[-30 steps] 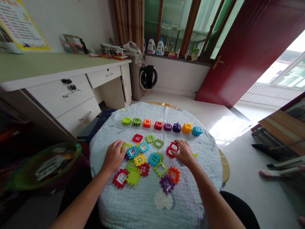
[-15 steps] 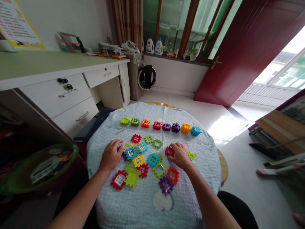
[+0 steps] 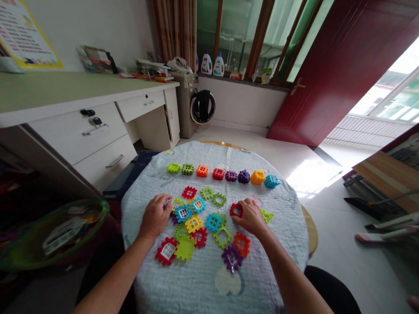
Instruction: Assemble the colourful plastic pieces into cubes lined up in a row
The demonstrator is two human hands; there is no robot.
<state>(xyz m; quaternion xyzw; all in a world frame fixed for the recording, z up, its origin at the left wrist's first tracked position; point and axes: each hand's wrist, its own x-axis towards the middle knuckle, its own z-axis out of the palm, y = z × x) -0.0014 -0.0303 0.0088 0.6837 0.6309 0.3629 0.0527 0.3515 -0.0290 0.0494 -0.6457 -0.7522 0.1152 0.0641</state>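
Frame of red plastic [image 3: 231,210] juts leftward from the right hand [image 3: 251,216] pinching it.

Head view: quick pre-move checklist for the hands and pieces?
1. Right hand on the red frame: ok, fingers at its edge.
2. Left hand grip: cannot tell, fingers hide it.
3. Row of eight blocks away from both hands: ok.
4. Purple piece apart from orange piece: not ok, they meet.
5. Solid green square lying separate: not ok, crowded by neighbouring pieces.
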